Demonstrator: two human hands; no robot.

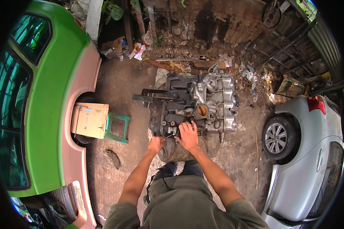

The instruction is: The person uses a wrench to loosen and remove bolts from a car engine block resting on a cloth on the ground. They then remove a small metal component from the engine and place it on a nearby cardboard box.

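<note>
Both hands at the engine's near edge

Engine (181, 100) in front of me, bulky, dark block with silver metal parts; it's the landmark for everything here. My left hand (156, 144) is at its near left corner, fingers curled in. A thin metal bar (170, 136) shows just beside the thumb, against the engine's near edge; too small to tell whether I grip it. My right hand (188, 135) is partly open, palm down, fingers a bit apart and laid over the near edge, right of the left hand. Under the palm: hidden, can't tell.

On the engine: round metal inlet (202, 111) right of its middle, brownish inside; lumpy silver cover (228, 102) along the right side; dark bracket (154, 95) sticking out left. Brownish rounded support (208, 148) shows below the near edge, kind unclear.

Left of the engine: green plastic stool (120, 140), cardboard box (97, 119) beside it, overlapping in view. Farther left, green and pink car (57, 91). Right of the engine, well apart: silver car (298, 183), rear wheel (276, 139) facing it. Beyond the engine: scattered litter (138, 50) and a rusty wall (233, 19).
</note>
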